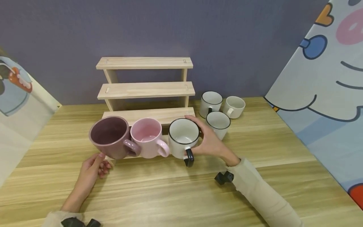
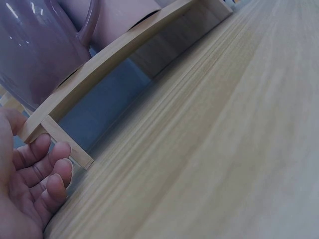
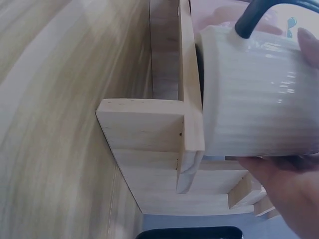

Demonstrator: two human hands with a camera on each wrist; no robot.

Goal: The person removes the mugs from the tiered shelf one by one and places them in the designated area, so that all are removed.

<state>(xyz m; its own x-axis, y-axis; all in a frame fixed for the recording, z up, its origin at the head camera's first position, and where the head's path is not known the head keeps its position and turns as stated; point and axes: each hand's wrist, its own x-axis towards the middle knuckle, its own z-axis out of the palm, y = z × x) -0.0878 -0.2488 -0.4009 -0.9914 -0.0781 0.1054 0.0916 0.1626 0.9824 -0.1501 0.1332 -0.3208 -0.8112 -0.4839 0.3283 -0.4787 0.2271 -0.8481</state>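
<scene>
On the lowest step of a tiered wooden stand are a large purple mug, a pink mug and a white mug with a black rim and handle, in a row from left to right. My right hand grips the white mug by its right side, its base at the step board. The front left corner of that step is pinched by my left hand, thumb above and curled fingers below. All three handles point toward the front right.
Right of the stand, two white mugs with black rims, a rear one and a front one, stand beside a small plain white cup. A grey-blue wall rises behind the wooden table. Printed panels flank both sides.
</scene>
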